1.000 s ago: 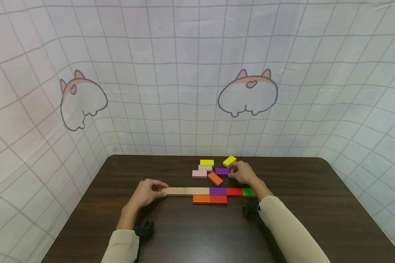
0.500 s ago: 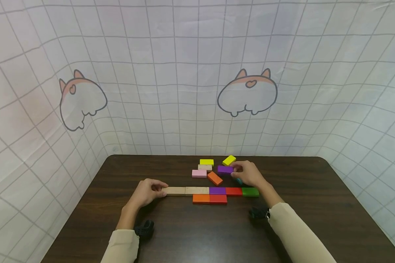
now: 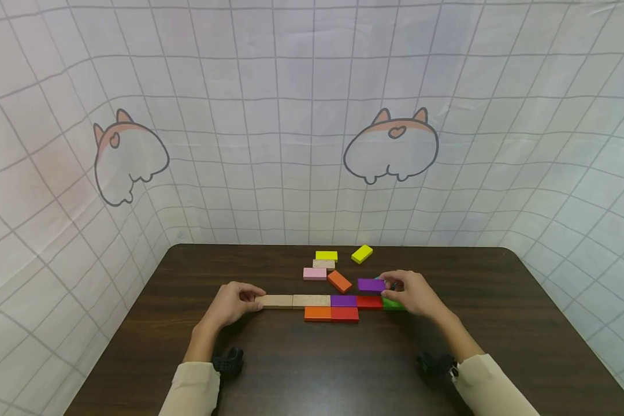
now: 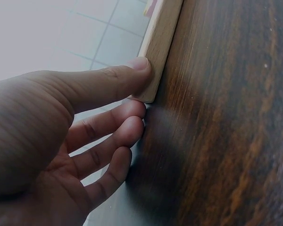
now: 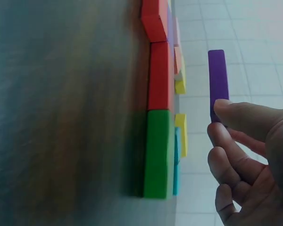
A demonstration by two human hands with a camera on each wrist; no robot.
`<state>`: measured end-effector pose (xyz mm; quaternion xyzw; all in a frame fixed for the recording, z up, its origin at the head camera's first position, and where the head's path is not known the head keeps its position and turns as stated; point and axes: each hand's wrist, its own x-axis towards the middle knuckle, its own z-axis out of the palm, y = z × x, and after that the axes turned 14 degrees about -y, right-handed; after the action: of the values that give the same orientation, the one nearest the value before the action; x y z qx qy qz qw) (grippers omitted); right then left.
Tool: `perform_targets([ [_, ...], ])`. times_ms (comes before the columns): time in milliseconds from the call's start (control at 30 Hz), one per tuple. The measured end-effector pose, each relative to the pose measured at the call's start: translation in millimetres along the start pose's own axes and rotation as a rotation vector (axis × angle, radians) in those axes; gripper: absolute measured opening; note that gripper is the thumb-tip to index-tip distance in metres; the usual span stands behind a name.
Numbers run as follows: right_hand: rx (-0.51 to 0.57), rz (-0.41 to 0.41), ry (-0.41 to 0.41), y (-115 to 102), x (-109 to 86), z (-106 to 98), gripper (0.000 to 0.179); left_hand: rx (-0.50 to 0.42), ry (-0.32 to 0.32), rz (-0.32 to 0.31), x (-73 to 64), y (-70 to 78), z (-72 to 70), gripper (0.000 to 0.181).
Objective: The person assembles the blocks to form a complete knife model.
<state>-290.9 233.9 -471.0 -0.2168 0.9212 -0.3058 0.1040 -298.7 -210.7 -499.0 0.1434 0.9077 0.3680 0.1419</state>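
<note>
My right hand (image 3: 415, 293) pinches a purple block (image 3: 371, 285) at its right end, thumb on the near side. In the right wrist view this purple block (image 5: 218, 77) is held up, apart from the row below. My left hand (image 3: 231, 303) pinches the left end of a plain wooden block (image 3: 277, 301), its thumb pressed on the near face in the left wrist view. From there the row runs right: another plain block (image 3: 312, 300), a purple one (image 3: 343, 301), a red one (image 3: 369, 303) and a green one (image 5: 156, 155), partly covered by my right hand in the head view.
In front of the row lie an orange block (image 3: 318, 314) and a red block (image 3: 345, 314). Behind it are loose blocks: pink (image 3: 314, 274), plain wood (image 3: 323, 264), orange (image 3: 339, 282), two yellow ones (image 3: 362, 254) and a blue one (image 5: 176, 160). A patterned curtain (image 3: 312, 214) stands behind the table.
My right hand has lifted the purple block from the loose group and brought it nearer and to the right, over the row's far side. The left hand has stayed in place.
</note>
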Motion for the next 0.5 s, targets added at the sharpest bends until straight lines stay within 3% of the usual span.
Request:
perform_targets([
  [267,-0.02,0.011,-0.014,8,-28.8,5,0.024,-0.005,0.001,-0.007,-0.1,0.4,-0.3,0.019],
  [500,-0.032,-0.003,-0.039,11,-41.0,10,0.028,-0.001,0.007,-0.004,-1.1,1.3,-0.8,0.019],
])
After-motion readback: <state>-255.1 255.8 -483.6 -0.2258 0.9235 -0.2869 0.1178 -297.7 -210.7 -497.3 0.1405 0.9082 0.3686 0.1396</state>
